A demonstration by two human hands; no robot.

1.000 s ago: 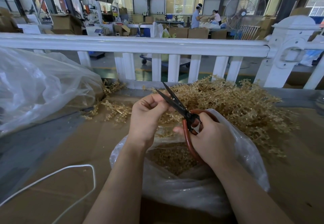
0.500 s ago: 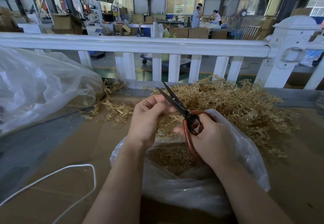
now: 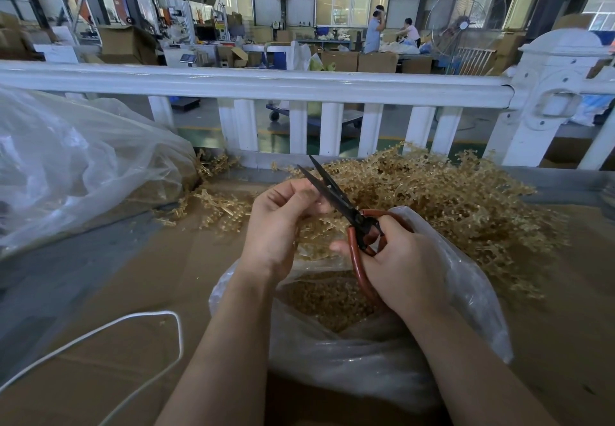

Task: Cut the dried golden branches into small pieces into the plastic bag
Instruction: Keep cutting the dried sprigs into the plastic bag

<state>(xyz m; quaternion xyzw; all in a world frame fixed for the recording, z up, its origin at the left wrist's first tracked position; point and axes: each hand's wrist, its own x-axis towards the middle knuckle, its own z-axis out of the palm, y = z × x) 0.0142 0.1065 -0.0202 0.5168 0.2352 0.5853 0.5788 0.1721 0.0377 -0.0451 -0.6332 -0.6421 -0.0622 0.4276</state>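
Note:
A clear plastic bag (image 3: 372,359) lies open on the brown cardboard surface, with many small golden pieces (image 3: 329,299) inside. My left hand (image 3: 279,225) hovers over its mouth and pinches a thin golden branch (image 3: 316,229) between curled fingers. My right hand (image 3: 402,265) grips the red handles of black-bladed scissors (image 3: 336,195). The blades are parted and point up and left, close beside my left fingertips. A big heap of dried golden branches (image 3: 449,199) lies behind the bag, to the right.
A large crumpled clear plastic bag (image 3: 76,162) fills the left side. A white cord (image 3: 133,325) loops across the cardboard (image 3: 116,292) at lower left. A white railing (image 3: 299,89) bounds the far edge, with a thick post (image 3: 552,99) at right. Loose golden sprigs (image 3: 216,205) lie left of my hands.
Hardly anything moved. My left hand's fingers shifted slightly on the branch beside the scissor blades, which stay parted. My right hand keeps its grip on the handles.

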